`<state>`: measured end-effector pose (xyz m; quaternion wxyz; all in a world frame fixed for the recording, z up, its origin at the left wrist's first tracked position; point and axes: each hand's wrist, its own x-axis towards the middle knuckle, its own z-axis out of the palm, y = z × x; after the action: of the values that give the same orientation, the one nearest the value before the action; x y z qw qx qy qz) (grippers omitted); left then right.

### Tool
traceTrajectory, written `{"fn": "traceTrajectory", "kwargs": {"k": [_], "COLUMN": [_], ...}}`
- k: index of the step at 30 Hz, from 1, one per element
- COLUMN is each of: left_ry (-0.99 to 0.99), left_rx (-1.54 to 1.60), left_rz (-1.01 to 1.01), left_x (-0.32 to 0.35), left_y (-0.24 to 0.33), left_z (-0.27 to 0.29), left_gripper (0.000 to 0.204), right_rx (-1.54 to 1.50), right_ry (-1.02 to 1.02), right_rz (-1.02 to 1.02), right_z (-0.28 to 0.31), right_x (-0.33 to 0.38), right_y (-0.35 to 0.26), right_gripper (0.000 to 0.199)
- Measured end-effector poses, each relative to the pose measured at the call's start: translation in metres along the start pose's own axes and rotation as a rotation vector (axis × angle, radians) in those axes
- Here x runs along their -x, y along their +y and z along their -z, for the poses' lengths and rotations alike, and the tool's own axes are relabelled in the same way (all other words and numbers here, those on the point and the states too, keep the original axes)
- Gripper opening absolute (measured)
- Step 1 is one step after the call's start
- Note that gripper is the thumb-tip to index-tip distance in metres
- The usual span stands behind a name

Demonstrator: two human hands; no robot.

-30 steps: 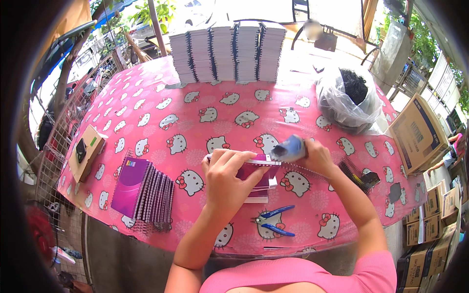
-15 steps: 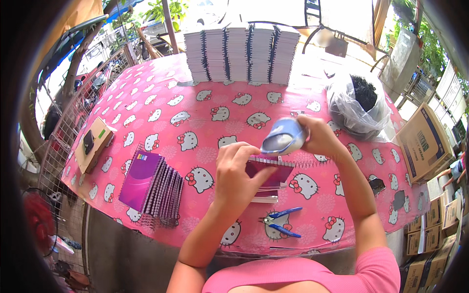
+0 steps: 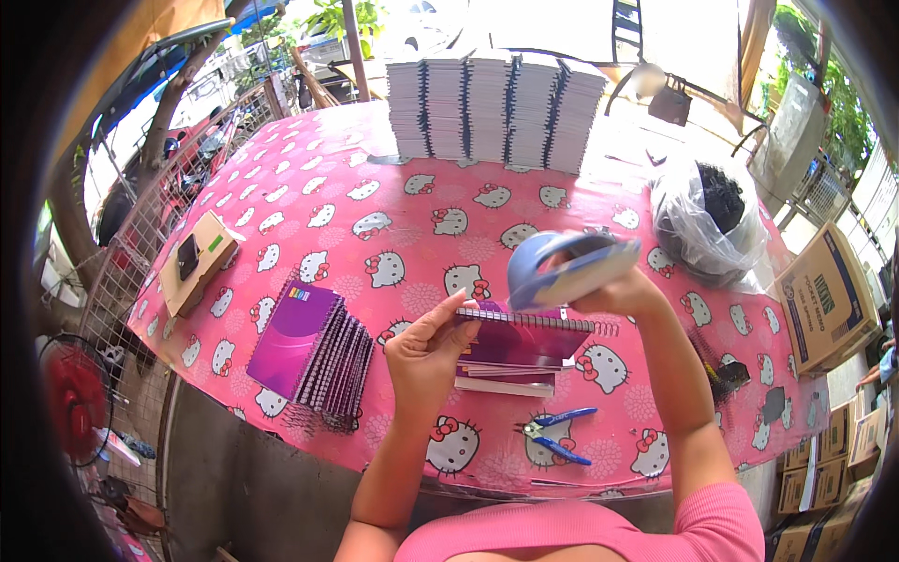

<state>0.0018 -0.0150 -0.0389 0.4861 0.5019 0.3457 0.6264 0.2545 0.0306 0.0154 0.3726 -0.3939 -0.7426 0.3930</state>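
Note:
My left hand pinches the left end of a small purple notebook, fingers and thumb at its top edge. A dark spiral coil runs along that edge, its loose end sticking out past the right corner. My right hand grips a blue slide sandal, held tilted just above the coil; whether the two touch I cannot tell. Below the held notebook lie more purple-covered pads. Nearer to me rest cutting pliers with blue handles, their jaws apart.
A leaning stack of coil-bound purple notebooks stands left. Tall stacks of bound white pads line the far edge. A plastic bag of black coils sits at right, beside a carton. A cardboard piece carries a phone-like object.
The sandal has swung and tilted over the coil. Less coil now sticks out past the notebook's right end. My left hand has shifted to the notebook's left end. The whole view has moved slightly.

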Motion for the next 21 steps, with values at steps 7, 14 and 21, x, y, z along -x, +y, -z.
{"fn": "traceTrajectory", "kwargs": {"k": [7, 14, 21], "left_ry": [-0.136, -0.164, -0.392], "left_rx": [0.133, -0.372, -0.595], "left_rz": [-0.014, -0.837, -0.643], "left_x": [-0.006, 0.014, 0.042], "left_y": [0.002, 0.038, -0.009], "left_z": [-0.001, -0.014, -0.009], "left_gripper": [0.033, 0.022, 0.03], "right_rx": [0.99, 0.833, 0.758], "right_ry": [0.38, 0.329, 0.117], "right_rz": [-0.502, -0.081, -0.053], "right_z": [0.008, -0.061, -0.139], "right_x": [0.058, 0.163, 0.172], "right_y": [0.096, 0.044, 0.019], "right_gripper": [0.045, 0.056, 0.05]}}
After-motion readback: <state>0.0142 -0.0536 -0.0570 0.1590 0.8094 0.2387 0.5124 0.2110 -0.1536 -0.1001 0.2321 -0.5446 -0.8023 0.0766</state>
